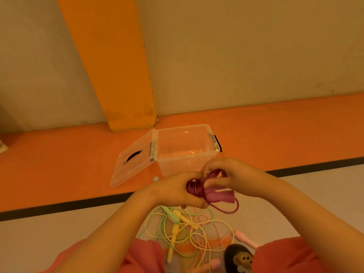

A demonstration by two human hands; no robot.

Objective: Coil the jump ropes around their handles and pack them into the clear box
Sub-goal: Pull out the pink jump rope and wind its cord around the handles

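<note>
The clear box (187, 148) stands at mid-frame with its mouth open upward. Its lid (134, 160) slopes down to the floor on the left and bars that side. The wall (246, 56) and orange pillar (118, 75) close in behind it. The right side of the box faces open orange floor (285, 134). The left hand (177, 192) and right hand (228, 174), gripping the purple jump rope (197, 189), sit just in front of the near rim. A tangle of pale ropes (187, 227) covers the floor at lower centre.

Left hand (177, 191) against right hand (232, 174), curled
</note>
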